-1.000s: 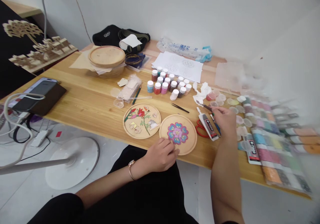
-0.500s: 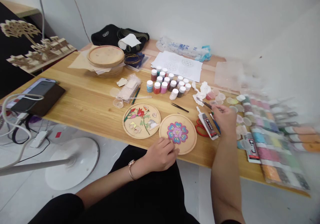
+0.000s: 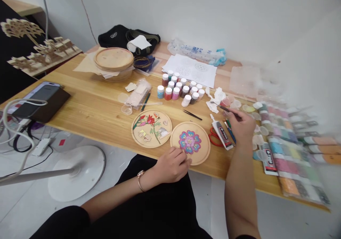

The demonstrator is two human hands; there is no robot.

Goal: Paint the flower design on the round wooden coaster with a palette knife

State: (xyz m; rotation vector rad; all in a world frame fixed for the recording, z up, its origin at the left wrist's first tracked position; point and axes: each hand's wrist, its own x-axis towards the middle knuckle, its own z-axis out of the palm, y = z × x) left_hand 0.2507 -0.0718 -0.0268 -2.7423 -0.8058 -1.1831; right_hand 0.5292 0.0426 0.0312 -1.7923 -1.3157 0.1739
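My left hand (image 3: 172, 163) is closed at the near edge of a round wooden plate (image 3: 204, 157), its fingers curled and its thumb on the rim. A painted pink, blue and purple flower (image 3: 189, 142) fills the plate's middle. To the left, almost touching, lies a second round wooden plate (image 3: 135, 139) with red flowers and green stems. My right hand (image 3: 243, 127) grips a slim dark-handled tool (image 3: 226, 109), kind unclear. Its tip points left at crumpled white tissue (image 3: 212, 106); whether they touch I cannot tell. Below that hand lie a glue tube (image 3: 223, 134), red-handled scissors (image 3: 214, 138) and thin brushes (image 3: 230, 132).
Several paint jars (image 3: 176, 93) stand behind the plates, with black tweezers (image 3: 192, 115) in front. Small plastic cups (image 3: 263, 130) and bags of coloured material (image 3: 285, 164) crowd the right. A phone (image 3: 39, 97) and stacked wooden plates (image 3: 114, 58) are at left.
My right hand has shifted slightly, and the tool's tip has moved up a little near the tissue. My left hand stays at the plate's edge.
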